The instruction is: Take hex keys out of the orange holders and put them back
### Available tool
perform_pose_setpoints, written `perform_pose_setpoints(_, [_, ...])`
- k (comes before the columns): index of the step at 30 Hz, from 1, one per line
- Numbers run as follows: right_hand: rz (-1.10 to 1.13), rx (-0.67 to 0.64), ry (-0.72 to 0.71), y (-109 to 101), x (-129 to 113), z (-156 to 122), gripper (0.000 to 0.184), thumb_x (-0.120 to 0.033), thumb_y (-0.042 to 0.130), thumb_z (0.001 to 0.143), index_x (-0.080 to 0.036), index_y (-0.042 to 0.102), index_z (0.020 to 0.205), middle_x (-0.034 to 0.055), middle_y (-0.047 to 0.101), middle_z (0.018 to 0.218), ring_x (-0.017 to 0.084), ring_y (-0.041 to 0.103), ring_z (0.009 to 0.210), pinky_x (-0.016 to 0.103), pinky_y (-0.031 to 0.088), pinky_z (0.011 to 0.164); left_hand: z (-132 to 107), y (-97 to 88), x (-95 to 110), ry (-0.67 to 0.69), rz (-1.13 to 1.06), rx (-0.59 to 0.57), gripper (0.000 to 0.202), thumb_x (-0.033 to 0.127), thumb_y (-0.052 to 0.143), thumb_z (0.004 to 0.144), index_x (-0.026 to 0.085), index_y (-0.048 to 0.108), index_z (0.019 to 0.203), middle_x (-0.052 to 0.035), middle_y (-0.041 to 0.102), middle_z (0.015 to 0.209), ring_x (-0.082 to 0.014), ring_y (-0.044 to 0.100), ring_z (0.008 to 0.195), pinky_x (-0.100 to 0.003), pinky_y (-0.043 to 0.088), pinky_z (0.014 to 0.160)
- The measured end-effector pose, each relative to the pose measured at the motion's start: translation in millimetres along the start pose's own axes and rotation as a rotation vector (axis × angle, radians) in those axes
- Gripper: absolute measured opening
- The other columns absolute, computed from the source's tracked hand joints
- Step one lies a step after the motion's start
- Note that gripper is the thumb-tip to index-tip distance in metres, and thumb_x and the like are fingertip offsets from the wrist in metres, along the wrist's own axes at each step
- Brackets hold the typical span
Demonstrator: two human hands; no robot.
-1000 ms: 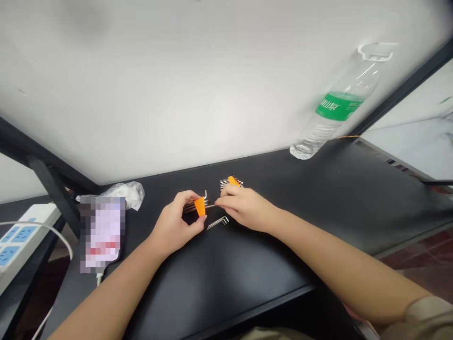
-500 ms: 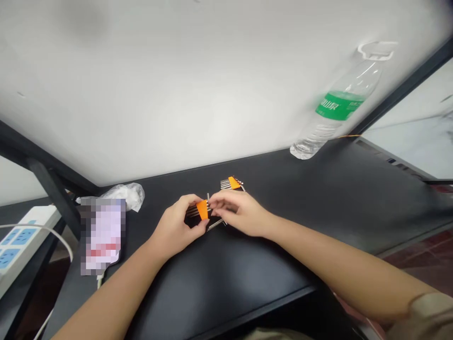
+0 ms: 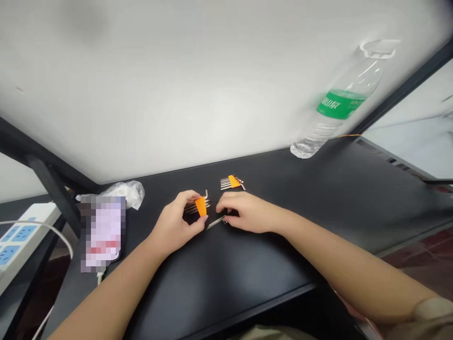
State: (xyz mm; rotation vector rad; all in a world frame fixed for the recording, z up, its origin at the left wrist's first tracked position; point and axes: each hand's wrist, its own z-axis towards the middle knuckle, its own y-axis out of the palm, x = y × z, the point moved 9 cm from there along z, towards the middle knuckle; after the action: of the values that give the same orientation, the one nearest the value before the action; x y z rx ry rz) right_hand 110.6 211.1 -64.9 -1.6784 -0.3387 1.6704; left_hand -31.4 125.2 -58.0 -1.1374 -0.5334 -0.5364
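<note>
The left hand [image 3: 179,215] is closed on an orange holder [image 3: 200,206], pinched between thumb and fingers above the table [image 3: 226,278], with hex keys slotted through it. The fingers and palm cover part of these keys, so their number cannot be told; one short bent end sticks up past the holder's upper edge. The right hand [image 3: 244,211] is curled, thumb and fingertips apart, close over the bent ends of a few loose keys [image 3: 215,223] on the table. It hides those ends in part, and whether the thumb touches them is unclear.

A second holder [image 3: 234,181], also orange and full of keys, lies just beyond the right hand. The phone [image 3: 106,231] left of the left hand has its screen blurred into blocks, and a white cable [image 3: 100,276] runs from its lower end. Behind it is a crumpled clear bag [image 3: 129,192], its near part covered by the phone. The power strip [image 3: 26,236] is cut off at the left edge. A bottle [image 3: 338,104] with a green label stands at the back right against the wall [image 3: 198,85], well apart from both hands.
</note>
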Motion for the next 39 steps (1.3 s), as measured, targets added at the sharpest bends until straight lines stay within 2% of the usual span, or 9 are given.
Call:
perform_pose_setpoints(1, [-0.145, -0.033, -0.045, 4.0, -4.1, -1.1, 0.017, -0.010, 0.060, 0.088, -0.017, 0.068, 0.102, 0.0082, 0.067, 0.104, 0.020, 0.062, 0.097, 0.037, 0.051, 0.089, 0.1, -0.1, -0.4, -0.004, -0.002, 0.001, 0.047, 0.035, 0.073, 0.085, 0.026, 0.052, 0.127, -0.0043, 0.071, 0.121, -0.0231, 0.070, 0.113, -0.040, 0.059, 0.098])
perform_pose_setpoints(3, [-0.278, -0.078, -0.072, 10.5, -6.0, -2.7, 0.020, -0.006, 0.055, 0.089, -0.016, 0.068, 0.100, 0.0083, 0.065, 0.105, 0.020, 0.061, 0.098, 0.035, 0.049, 0.089, 0.3, -0.3, -1.4, -0.014, -0.002, 0.002, 0.047, 0.035, 0.073, 0.085, 0.026, 0.053, 0.126, -0.0045, 0.071, 0.120, -0.0233, 0.071, 0.113, -0.040, 0.059, 0.098])
perform_pose_setpoints(10, [-0.347, -0.148, 0.058, 15.1, 5.3, -5.9, 0.017, -0.005, 0.055, 0.085, -0.017, 0.063, 0.092, 0.0048, 0.062, 0.096, 0.015, 0.057, 0.080, 0.026, 0.043, 0.070, 1.1, 0.3, -2.2, -0.017, 0.011, -0.012, 0.049, 0.035, 0.074, 0.085, 0.027, 0.052, 0.128, -0.0033, 0.071, 0.123, -0.0225, 0.070, 0.116, -0.039, 0.059, 0.099])
perform_pose_setpoints(18, [-0.412, -0.125, 0.103, 8.2, 6.4, -9.4, 0.016, -0.006, 0.058, 0.085, -0.018, 0.064, 0.094, 0.0049, 0.061, 0.099, 0.012, 0.053, 0.071, 0.026, 0.036, 0.061, 1.4, 1.1, -5.0, -0.039, 0.011, -0.014, 0.048, 0.036, 0.073, 0.085, 0.026, 0.053, 0.128, -0.0042, 0.071, 0.123, -0.0243, 0.070, 0.116, -0.040, 0.058, 0.101])
perform_pose_setpoints(23, [-0.463, -0.142, 0.115, 6.5, 10.9, -10.7, 0.007, -0.010, 0.062, 0.083, -0.017, 0.062, 0.083, 0.0044, 0.060, 0.093, 0.012, 0.050, 0.066, 0.027, 0.032, 0.057, 1.5, 1.7, -7.2, -0.034, 0.009, -0.016, 0.049, 0.036, 0.073, 0.085, 0.027, 0.052, 0.128, -0.0039, 0.071, 0.123, -0.0234, 0.070, 0.116, -0.040, 0.059, 0.100])
perform_pose_setpoints(26, [-0.449, -0.108, 0.092, 3.9, 8.7, -8.5, 0.007, -0.012, 0.064, 0.082, -0.017, 0.059, 0.081, 0.0028, 0.060, 0.089, 0.012, 0.049, 0.067, 0.026, 0.033, 0.058, 2.0, 1.0, -6.4, -0.025, 0.014, -0.015, 0.049, 0.035, 0.073, 0.085, 0.026, 0.052, 0.128, -0.0041, 0.071, 0.123, -0.0234, 0.070, 0.116, -0.040, 0.058, 0.101])
perform_pose_setpoints(33, [-0.262, 0.096, -0.115, -8.6, -15.7, -1.8, 0.009, -0.009, 0.056, 0.091, -0.018, 0.057, 0.087, 0.0010, 0.059, 0.086, 0.013, 0.053, 0.077, 0.026, 0.042, 0.073, 1.3, 0.9, -1.3, -0.002, -0.004, -0.019, 0.048, 0.032, 0.073, 0.085, 0.026, 0.052, 0.128, -0.0036, 0.071, 0.123, -0.0222, 0.070, 0.115, -0.038, 0.058, 0.100])
perform_pose_setpoints(39, [-0.239, 0.116, -0.128, -6.1, -14.4, -0.7, 0.008, -0.010, 0.057, 0.091, -0.017, 0.059, 0.088, 0.0010, 0.061, 0.085, 0.012, 0.053, 0.076, 0.026, 0.043, 0.073, 0.4, 2.3, 0.2, 0.008, -0.013, -0.028, 0.049, 0.033, 0.073, 0.085, 0.026, 0.052, 0.129, -0.0038, 0.071, 0.123, -0.0227, 0.070, 0.115, -0.038, 0.058, 0.099])
